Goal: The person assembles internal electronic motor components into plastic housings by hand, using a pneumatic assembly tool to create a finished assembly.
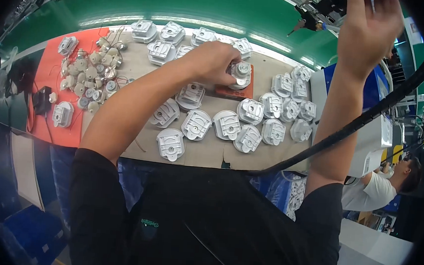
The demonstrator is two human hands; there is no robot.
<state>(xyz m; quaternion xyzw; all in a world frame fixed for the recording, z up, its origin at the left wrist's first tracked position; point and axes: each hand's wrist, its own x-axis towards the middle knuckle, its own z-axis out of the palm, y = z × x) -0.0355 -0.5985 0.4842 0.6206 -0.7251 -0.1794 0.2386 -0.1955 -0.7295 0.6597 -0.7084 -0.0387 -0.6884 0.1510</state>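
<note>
My left hand (216,63) is closed around the side of a white plastic housing (241,74) with a round, stepped top. That housing rests on an orange-red block (245,92), and its far side is partly covered by my fingers. High at the upper right, my right hand (371,33) is raised beside a dark metal mechanism (326,9). Its fingers are blurred and run to the picture's edge, so what they do is hidden. Similar white housings (196,125) lie around the block on the brown table covering (205,154), in loose groups on several sides.
Small round motors with wires (90,70) are heaped on a red mat (47,77) at the left. A thick black cable (341,132) crosses before my right forearm. A white machine (371,140) stands at the right, with another person (379,190) beyond.
</note>
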